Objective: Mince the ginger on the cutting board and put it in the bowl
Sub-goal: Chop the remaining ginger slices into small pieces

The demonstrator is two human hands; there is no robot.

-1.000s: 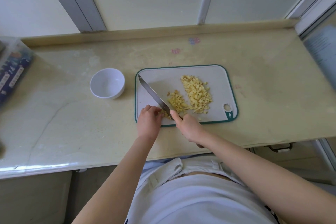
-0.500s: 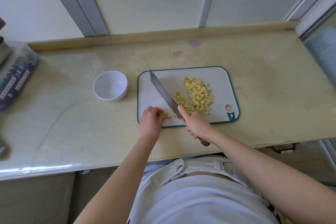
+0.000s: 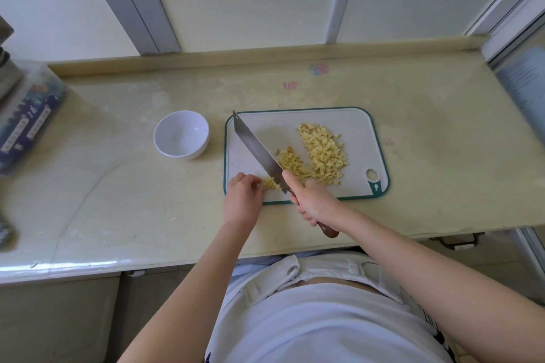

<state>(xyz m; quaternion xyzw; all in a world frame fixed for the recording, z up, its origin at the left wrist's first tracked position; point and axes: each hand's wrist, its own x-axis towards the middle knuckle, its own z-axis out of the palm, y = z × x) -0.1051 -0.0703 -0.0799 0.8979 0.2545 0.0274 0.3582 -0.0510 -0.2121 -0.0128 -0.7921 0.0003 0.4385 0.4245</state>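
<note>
A white cutting board with a green rim lies on the counter. Two heaps of chopped yellow ginger sit on it: a large one at the middle right and a smaller one beside the blade. My left hand holds down a small bunch of ginger strips at the board's near left corner with curled fingers. My right hand grips the brown handle of a knife, forefinger along its spine; the blade slants up-left just right of the strips. An empty white bowl stands left of the board.
A clear box with dark printed packs sits at the counter's far left. The counter's front edge runs just before my body. A raised lip and window frames close off the back.
The knife blade has tilted and shifted slightly toward the ginger strips under my left hand. My left hand has stayed at the board's near left corner.
</note>
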